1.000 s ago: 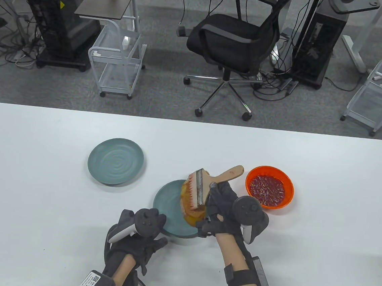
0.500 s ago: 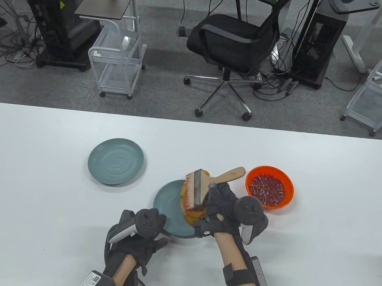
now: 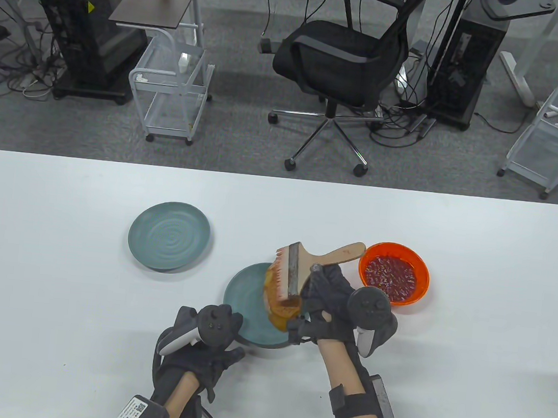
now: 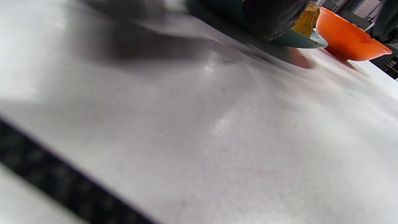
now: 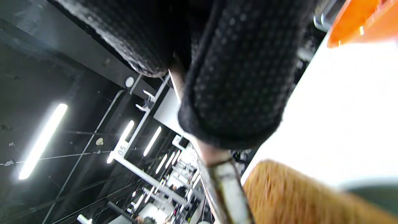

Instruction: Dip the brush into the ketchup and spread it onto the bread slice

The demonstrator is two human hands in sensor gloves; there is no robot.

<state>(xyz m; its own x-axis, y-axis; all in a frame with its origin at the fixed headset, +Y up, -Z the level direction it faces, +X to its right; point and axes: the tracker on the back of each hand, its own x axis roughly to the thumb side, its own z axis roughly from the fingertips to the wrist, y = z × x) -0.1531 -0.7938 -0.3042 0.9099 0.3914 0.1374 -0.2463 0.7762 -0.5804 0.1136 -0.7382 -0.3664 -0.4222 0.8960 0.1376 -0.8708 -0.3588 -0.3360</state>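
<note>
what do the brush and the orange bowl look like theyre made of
Brush: the handle looks like bare light wood with visible tan grain, joined by a dull grey metal band to pale bristles stained red at the tips. Orange bowl: probably plastic, with a bright, uniform colour, a thin rim and a slight gloss; the left wrist view shows its smooth outer wall.

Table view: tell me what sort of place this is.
Probably a lab or office workspace, not a kitchen: behind the white table stand a black office chair, computer towers with tangled floor cables, and white wire carts on grey carpet.
</note>
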